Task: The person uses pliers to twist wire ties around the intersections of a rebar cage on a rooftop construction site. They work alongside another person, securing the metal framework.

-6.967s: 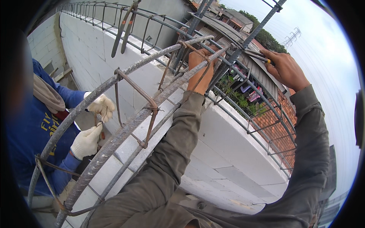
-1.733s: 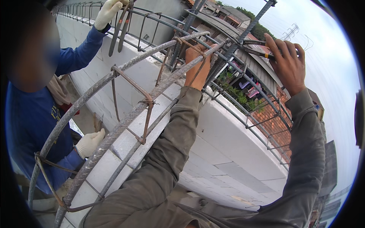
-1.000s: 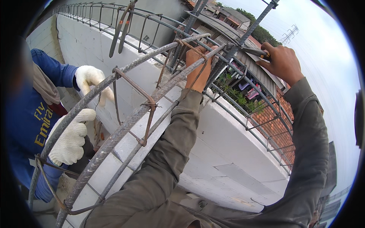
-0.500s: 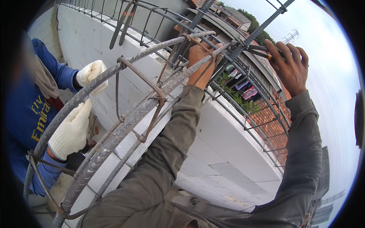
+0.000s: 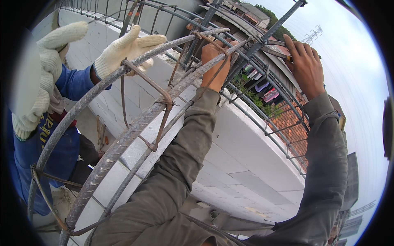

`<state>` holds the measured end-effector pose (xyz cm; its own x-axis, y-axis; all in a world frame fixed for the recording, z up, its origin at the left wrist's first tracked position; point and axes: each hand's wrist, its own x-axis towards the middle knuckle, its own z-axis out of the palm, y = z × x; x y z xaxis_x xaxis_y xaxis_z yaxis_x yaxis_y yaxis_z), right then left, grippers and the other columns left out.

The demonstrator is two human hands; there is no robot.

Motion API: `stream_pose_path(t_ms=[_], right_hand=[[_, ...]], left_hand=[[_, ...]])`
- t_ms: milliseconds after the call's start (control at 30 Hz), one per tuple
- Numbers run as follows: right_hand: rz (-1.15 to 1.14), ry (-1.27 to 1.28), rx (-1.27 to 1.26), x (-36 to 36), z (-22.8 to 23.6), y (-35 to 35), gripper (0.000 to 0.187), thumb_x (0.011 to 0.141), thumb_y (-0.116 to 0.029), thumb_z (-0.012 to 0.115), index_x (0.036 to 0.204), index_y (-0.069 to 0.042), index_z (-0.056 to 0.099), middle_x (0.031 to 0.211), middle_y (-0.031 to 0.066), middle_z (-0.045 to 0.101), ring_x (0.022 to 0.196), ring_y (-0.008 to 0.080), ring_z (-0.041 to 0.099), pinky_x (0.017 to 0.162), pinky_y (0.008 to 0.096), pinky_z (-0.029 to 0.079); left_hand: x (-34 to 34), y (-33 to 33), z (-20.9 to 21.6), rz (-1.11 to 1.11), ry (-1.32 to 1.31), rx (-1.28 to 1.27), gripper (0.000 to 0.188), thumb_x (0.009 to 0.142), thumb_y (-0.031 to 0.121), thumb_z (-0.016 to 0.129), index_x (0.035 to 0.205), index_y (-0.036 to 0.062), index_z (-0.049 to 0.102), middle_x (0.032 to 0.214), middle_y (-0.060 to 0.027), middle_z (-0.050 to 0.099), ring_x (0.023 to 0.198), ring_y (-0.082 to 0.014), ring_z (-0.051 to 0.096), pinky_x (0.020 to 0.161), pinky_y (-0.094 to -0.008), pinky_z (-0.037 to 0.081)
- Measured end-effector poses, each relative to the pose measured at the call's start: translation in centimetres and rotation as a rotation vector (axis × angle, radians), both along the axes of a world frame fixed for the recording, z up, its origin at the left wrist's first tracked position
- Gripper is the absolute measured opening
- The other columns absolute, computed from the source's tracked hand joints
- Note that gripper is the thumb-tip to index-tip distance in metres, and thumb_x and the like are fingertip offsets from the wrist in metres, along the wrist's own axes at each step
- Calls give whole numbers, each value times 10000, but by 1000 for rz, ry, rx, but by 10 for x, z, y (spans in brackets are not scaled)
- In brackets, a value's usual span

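My left hand (image 5: 216, 61) reaches inside the rebar cage and is closed at the joint where the curved bars meet an upright. Its fingertips are hidden behind the steel, so what it grips does not show. My right hand (image 5: 307, 67) holds the handles of a pair of pincers (image 5: 279, 53) on the far side of the upright rebar (image 5: 269, 33). Their jaws point toward the joint, though the bars hide the tips. Thick ribbed rebar (image 5: 135, 129), bound with bent stirrups (image 5: 166, 100), curves from the joint down to the lower left.
At left, a co-worker in blue wears white gloves; one glove (image 5: 123, 51) reaches toward the curved bar. Another long-handled tool (image 5: 130, 18) hangs on the upper-left rebar. Below runs a white block wall (image 5: 246, 151). Roofs and a brick wall (image 5: 287, 123) lie beyond.
The pincers' handles have swung, and my right hand has shifted slightly left and lower with its fingers drawn closer around them. The co-worker's gloves have risen and parted. My left hand stays at the joint.
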<state>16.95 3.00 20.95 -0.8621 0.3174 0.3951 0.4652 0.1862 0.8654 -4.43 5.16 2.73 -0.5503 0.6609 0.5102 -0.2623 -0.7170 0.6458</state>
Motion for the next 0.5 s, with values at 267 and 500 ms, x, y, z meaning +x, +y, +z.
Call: stream_pose_path(t_ms=[267, 500], right_hand=[[-105, 119, -569, -13, 37, 3, 360, 963, -379, 716, 944, -23, 763, 816, 131, 683, 870, 267, 678, 768, 370, 545], [-568, 430, -1282, -30, 68, 21, 402, 922, -392, 765, 893, 8, 741, 671, 56, 678, 580, 166, 667, 563, 303, 527]], left_hand=[[-1, 6, -1, 4, 2, 73, 244, 985, 188, 698, 971, -50, 751, 732, -106, 669, 657, -151, 576, 588, -358, 444], [3, 0, 0, 198, 158, -10, 256, 1007, 168, 656, 880, -45, 721, 722, -87, 613, 630, -162, 527, 578, -375, 421]])
